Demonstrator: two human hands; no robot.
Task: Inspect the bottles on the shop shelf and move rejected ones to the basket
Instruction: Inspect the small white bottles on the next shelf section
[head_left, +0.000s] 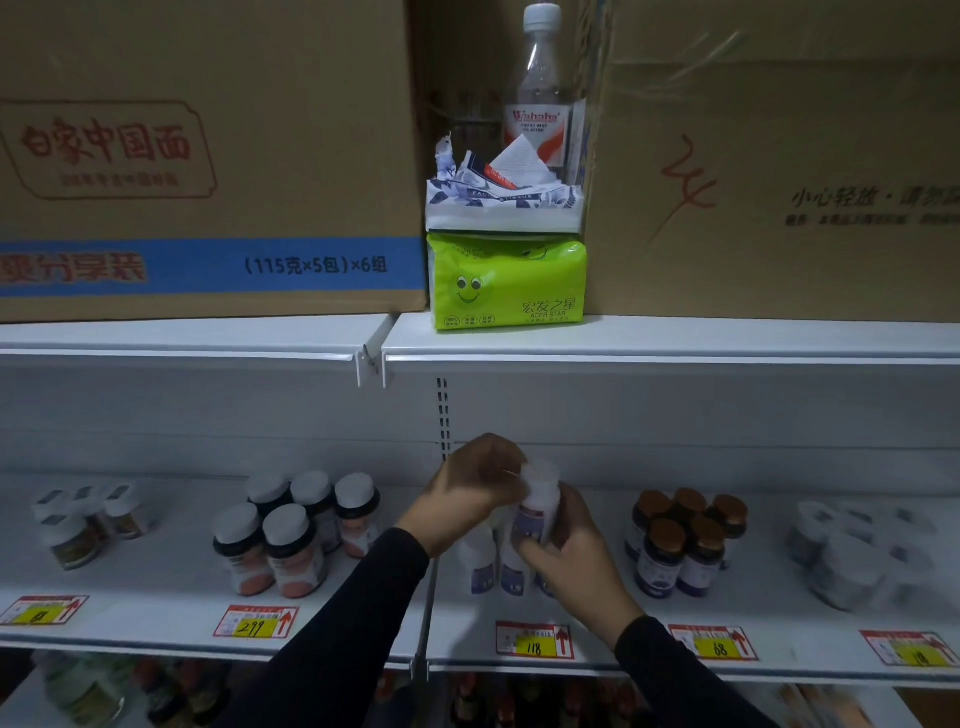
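A small white bottle with a purple label (537, 506) is lifted above the middle shelf (332, 587), tilted slightly. My right hand (576, 556) grips its lower body from the right. My left hand (475, 486) curls round its white cap end. Under it stand more white bottles of the same kind (480, 564). The basket is out of view.
Dark bottles with white caps (291, 530) stand to the left, brown-capped bottles (685, 540) to the right, blurred white ones (852, 551) far right. Price tags (535, 640) line the shelf edge. Above sit cardboard boxes (208, 156), tissue packs (506, 280) and a water bottle (537, 93).
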